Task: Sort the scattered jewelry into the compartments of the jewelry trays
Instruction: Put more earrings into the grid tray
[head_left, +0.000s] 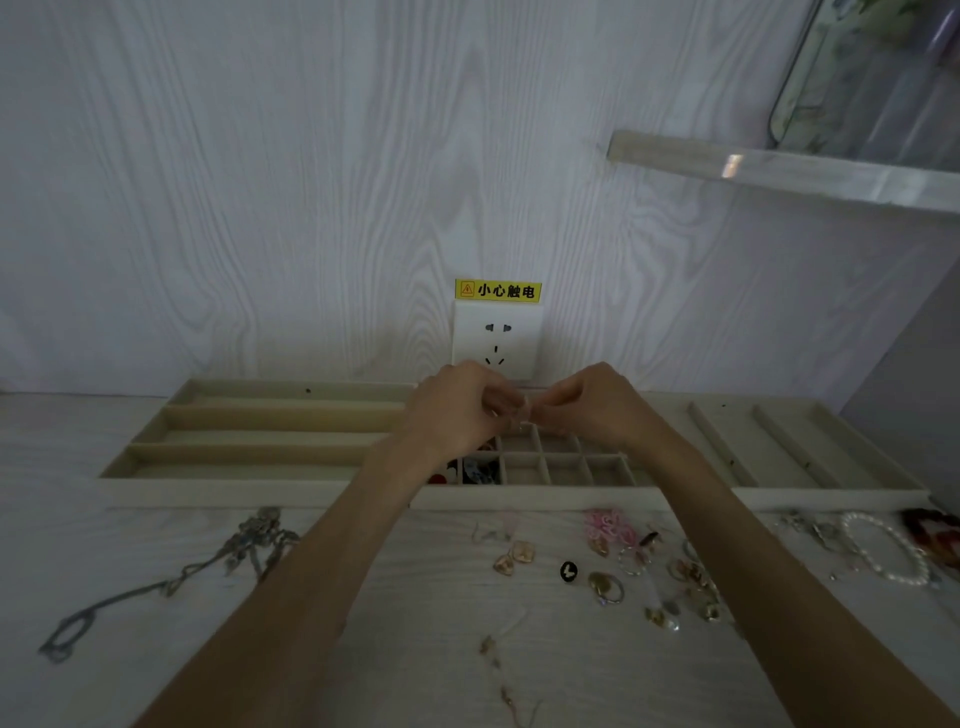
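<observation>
White wood-look wall stands behind your counter (426, 613), with a socket (496, 340) under a yellow warning sticker (497, 290). Your left hand (457, 410) and right hand (597, 405) both pinch a small clear piece (521, 413) above the middle tray (519, 496), probably to drop it into a little square box. Rings (605, 587), a pearl bracelet (883, 551) and a necklace (171, 584) lie on the counter near you, waiting.

bare tabletop (415, 597) lies between the chain necklace (171, 582) and the clustered rings (654, 571).
</observation>
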